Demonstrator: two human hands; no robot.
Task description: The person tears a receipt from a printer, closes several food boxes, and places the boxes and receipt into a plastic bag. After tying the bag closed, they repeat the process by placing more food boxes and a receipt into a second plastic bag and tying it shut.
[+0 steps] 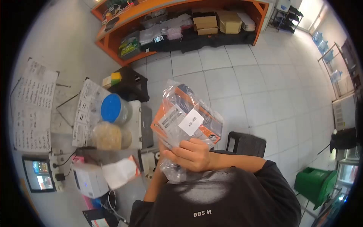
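In front of my chest is an orange and dark blue box (pixel 169 118) inside a clear plastic bag (pixel 176 171). A white label (pixel 191 122) with printed text sits on its front. My right hand (pixel 193 154) is closed around the gathered plastic at the lower edge of the box, fingers curled. Most of my left hand (pixel 162 146) is behind the package; only a sliver shows at its lower left edge, and its fingers are hidden. Loose plastic hangs below my right hand.
Left of me are a blue-lidded tub (pixel 112 108), another tub (pixel 107 136), a white label printer (pixel 89 178) and a paper sheet (pixel 121 173). A black stool (pixel 247 143) stands close right, a green bin (pixel 315 185) farther right. An orange shelf (pixel 261 19) spans the back.
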